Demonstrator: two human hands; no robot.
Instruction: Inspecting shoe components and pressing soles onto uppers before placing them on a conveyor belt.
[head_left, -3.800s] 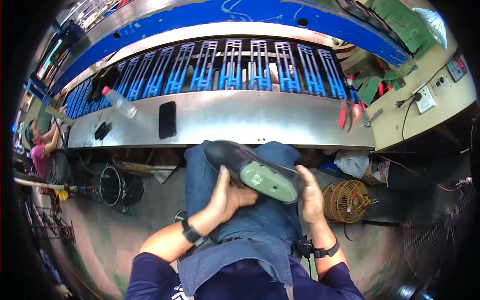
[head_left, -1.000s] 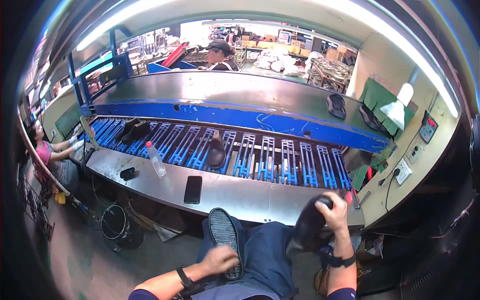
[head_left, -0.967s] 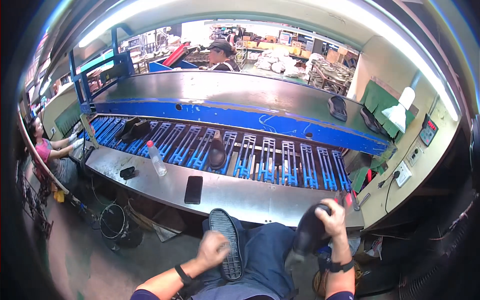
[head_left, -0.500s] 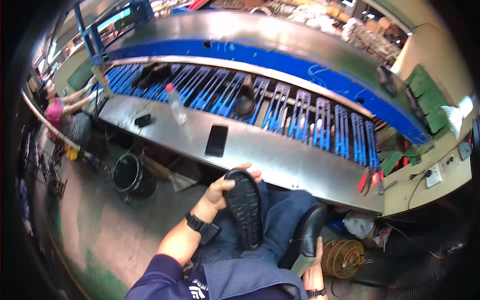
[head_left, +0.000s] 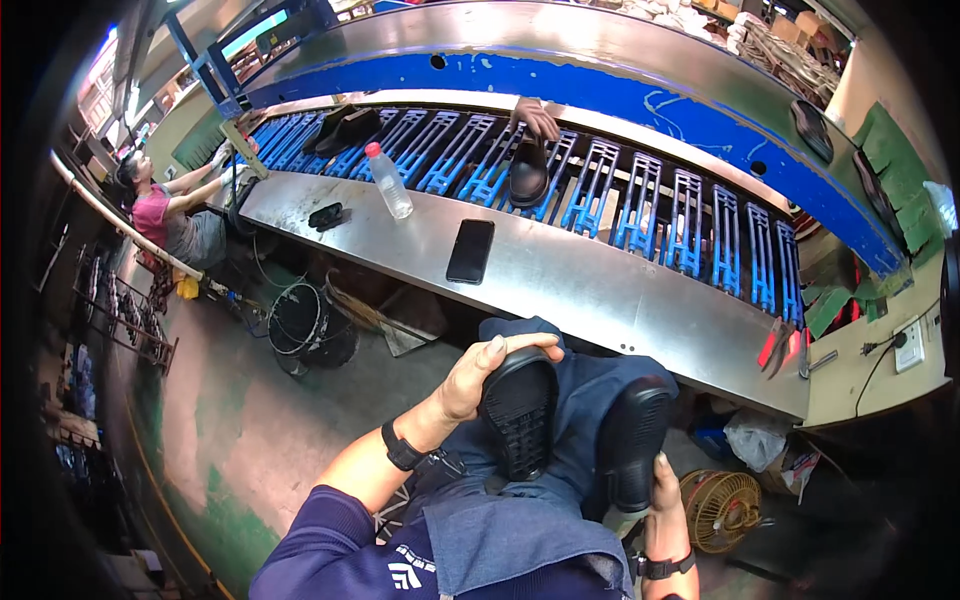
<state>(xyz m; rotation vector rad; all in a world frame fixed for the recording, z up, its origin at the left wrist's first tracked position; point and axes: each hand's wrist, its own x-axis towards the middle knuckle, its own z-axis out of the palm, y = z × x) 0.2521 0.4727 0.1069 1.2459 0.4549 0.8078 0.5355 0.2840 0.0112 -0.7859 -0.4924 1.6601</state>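
Note:
My left hand [head_left: 475, 378] grips a black shoe sole [head_left: 518, 425] at its upper end, thumb on the near side and fingers over the top edge. The sole's ribbed, gridded face is turned toward me. To its right, a black shoe [head_left: 636, 435] stands tilted above my lap, toe upward, with a pale last [head_left: 622, 521] showing at its lower end. My right hand [head_left: 668, 492] closes on that shoe low on its right side; most of its fingers are hidden behind. The sole and the shoe are apart.
Ahead runs a metal ledge [head_left: 580, 292] with a black phone [head_left: 470, 252], a clear bottle [head_left: 390, 182] and red-handled pliers [head_left: 776, 348]. Behind it, a blue-slatted conveyor carries a dark shoe [head_left: 528, 178], beside another person's hand [head_left: 537, 118]. A co-worker [head_left: 165, 205] sits far left; a fan [head_left: 722, 510] stands right.
The view has shifted. My left hand has moved to the sole's top edge. The shoe in my right hand has turned and stands more upright, nearer the sole.

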